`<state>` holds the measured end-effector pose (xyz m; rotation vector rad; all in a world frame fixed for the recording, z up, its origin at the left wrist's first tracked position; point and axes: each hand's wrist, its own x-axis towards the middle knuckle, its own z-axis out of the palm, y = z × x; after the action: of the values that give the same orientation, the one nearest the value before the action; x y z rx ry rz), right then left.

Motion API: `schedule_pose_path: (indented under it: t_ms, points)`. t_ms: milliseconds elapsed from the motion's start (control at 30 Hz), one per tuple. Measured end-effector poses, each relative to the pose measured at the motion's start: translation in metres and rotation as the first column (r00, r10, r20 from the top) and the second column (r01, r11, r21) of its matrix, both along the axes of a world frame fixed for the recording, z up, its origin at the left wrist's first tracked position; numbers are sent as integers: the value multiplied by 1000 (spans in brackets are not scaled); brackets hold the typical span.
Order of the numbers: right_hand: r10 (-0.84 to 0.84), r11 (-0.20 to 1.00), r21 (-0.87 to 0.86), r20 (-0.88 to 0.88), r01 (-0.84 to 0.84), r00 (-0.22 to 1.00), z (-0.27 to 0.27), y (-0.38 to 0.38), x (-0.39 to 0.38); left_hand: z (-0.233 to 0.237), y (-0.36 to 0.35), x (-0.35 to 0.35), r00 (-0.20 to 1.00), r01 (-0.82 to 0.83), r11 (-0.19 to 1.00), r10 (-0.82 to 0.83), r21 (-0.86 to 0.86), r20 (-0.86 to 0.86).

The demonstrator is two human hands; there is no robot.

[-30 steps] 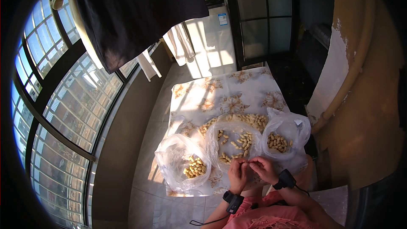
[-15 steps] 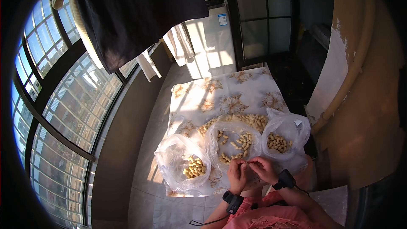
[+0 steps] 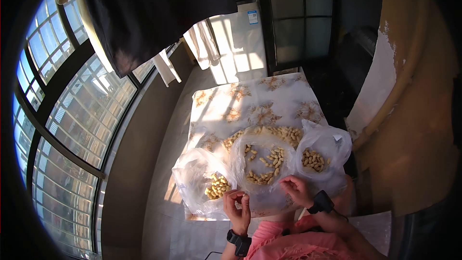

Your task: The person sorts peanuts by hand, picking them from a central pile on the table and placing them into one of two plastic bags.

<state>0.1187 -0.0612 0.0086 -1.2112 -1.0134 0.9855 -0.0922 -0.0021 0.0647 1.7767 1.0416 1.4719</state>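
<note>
My left hand [image 3: 237,210] is beside the near right edge of the left plastic bag [image 3: 190,168], its fingers curled in a pinch. Whatever they may hold is too small to make out. Peanuts [image 3: 218,186] in their shells lie inside that bag in sunlight. My right hand [image 3: 297,191] hovers by the near right rim of the middle plastic bag [image 3: 238,163], fingers bent together, and anything between them is hidden. Loose peanuts [image 3: 273,160] are scattered in the middle bag. The right plastic bag [image 3: 339,147] contains another small heap of peanuts [image 3: 314,161].
A flowered tablecloth [image 3: 231,101] covers the table. Behind the middle bag lies a long heap of peanuts [image 3: 286,135]. Dark cloth [image 3: 163,19] hangs overhead at the left, near barred windows [image 3: 91,110]. A white appliance [image 3: 240,53] stands beyond the table.
My hands were together at the near edge of the middle bag and are now apart. The left has moved left and down towards the left bag; the right has shifted slightly.
</note>
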Motion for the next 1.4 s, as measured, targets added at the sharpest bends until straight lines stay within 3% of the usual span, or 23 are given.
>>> schedule_pose_path:
  t_ms: [267,533,633,733,833,900,967,1033,1100,1400]
  points:
    - [3,999,50,15,-3,1000,-9,2,1,18,12,-76,932,-327,939,339,104,-130]
    - [-33,999,31,74,30,997,0,-1,1,15,34,-77,908,-329,943,328,43,-261]
    - [-22,1000,2,20,22,1000,1,-1,-1,18,39,-66,872,-370,916,400,154,-283]
    - [-21,999,40,41,20,999,-1,-1,-1,24,36,-51,900,-312,922,364,229,-242]
    - [-3,1000,31,50,2,999,0,0,1,18,27,-19,964,-57,985,96,161,-246]
    - [-18,1000,25,100,16,995,3,0,1,20,20,6,936,148,977,-88,152,-341]
    - [-16,1000,13,78,15,997,3,0,0,17,20,24,901,222,954,-122,203,-416]
    - [-25,1000,4,54,24,998,2,0,0,8,27,36,893,232,956,-136,179,-429]
    - [-33,999,19,106,31,994,1,1,0,0,33,42,886,239,971,-210,17,-414]
    - [12,999,44,40,-14,999,-1,1,2,-6,38,38,780,240,964,-123,113,-614]
